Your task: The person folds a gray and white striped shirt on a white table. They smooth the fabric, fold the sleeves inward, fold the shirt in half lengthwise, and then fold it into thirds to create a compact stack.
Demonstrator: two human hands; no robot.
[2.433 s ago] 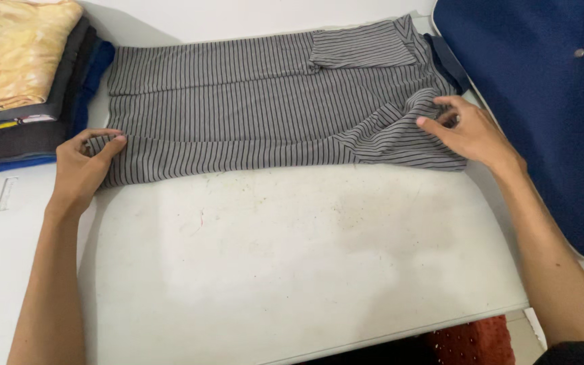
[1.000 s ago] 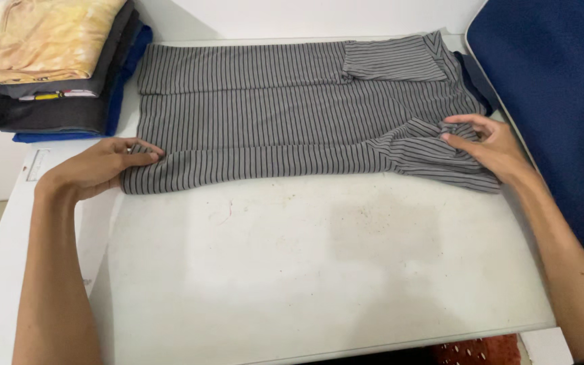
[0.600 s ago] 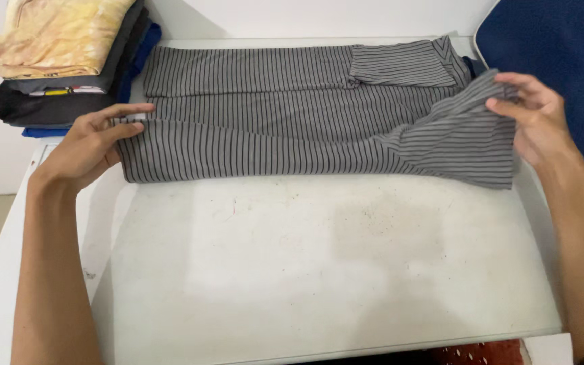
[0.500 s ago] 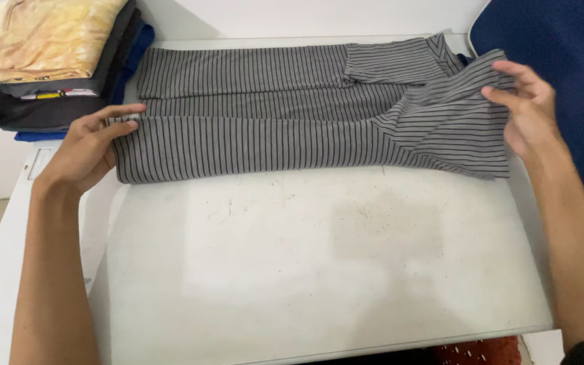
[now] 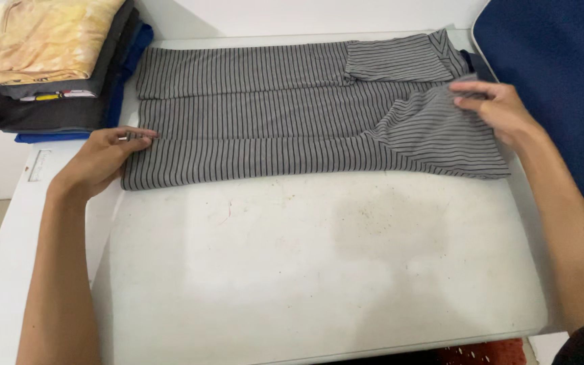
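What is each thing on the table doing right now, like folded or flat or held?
Striped shirt: lying flat on the table, both long sides folded inward.
Near sleeve: folded across the shirt, pinched at its top edge.
Right hand: gripping the near sleeve.
Left hand: pinching the shirt's hem corner.
Pile of clothes: folded and stacked.
Table: white, stained.
Blue cushion: resting at the right.

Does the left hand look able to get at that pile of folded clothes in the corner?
Probably yes. The left hand rests on the striped shirt's near edge, right beside the stack of folded clothes, with only bare white table between them.
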